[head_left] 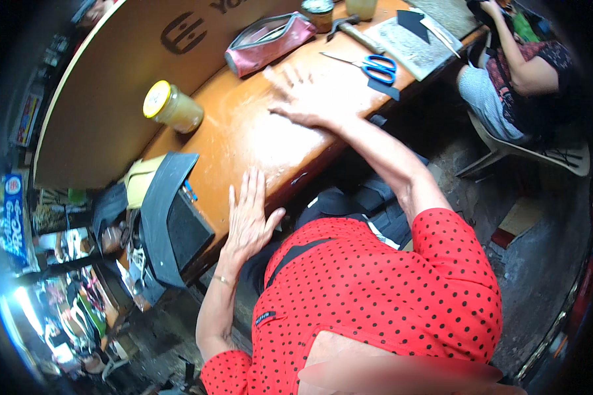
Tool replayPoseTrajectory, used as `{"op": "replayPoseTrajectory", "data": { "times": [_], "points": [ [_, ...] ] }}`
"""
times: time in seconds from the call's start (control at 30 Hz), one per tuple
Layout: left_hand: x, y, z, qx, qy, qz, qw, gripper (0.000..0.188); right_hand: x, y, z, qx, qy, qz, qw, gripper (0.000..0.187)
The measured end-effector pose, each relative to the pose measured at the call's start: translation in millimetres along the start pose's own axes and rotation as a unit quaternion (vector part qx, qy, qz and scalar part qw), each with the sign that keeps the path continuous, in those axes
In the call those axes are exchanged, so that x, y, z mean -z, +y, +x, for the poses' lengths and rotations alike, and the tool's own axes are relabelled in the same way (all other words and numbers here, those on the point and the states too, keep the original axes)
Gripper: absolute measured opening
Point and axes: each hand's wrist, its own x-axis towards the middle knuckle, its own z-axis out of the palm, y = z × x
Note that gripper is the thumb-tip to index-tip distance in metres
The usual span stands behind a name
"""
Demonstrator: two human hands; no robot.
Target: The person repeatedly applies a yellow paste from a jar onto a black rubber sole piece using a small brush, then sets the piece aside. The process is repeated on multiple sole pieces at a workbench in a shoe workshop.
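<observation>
My left hand (247, 214) rests flat at the near edge of the orange-brown table (227, 148), fingers stretched out and nothing in it. Farther along to the right, my right hand (303, 99) is spread over the tabletop, its fingers somewhat blurred, and it holds nothing. Whether its palm touches the surface, I cannot tell. Close to the right hand lie scissors (379, 68) with blue handles and a small dark scrap (383, 89). A pink zipped pouch (270, 46) sits open beyond it. A jar (181, 112) with a yellow lid stands left of both hands.
A tall cardboard panel (105, 85) lines the table's far side. A hammer (359, 36) and a pale slab (412, 49) are at the far right. Dark curved sheets (161, 217) lie at the left end. Another person (520, 72) sits on a chair (560, 155) at right.
</observation>
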Motion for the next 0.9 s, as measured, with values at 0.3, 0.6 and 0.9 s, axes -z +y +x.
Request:
{"op": "replayPoseTrajectory", "data": {
  "times": [0.3,0.6,0.9],
  "points": [
    [7.2,-14.5,36.0,0.013,-0.016,0.060,0.998,0.077,29.3,25.8,-59.2,0.073,-0.133,0.258,0.954,0.083],
    [-0.8,-32.5,139.1,0.138,0.098,0.040,0.985,0.083,56.7,63.3,71.6,0.155,0.112,-0.150,0.970,0.113],
    [1.3,-31.8,137.7,0.119,0.127,0.028,0.984,0.081,43.5,63.6,144.7,-0.002,-0.060,-0.197,0.979,0.129]
  ]
}}
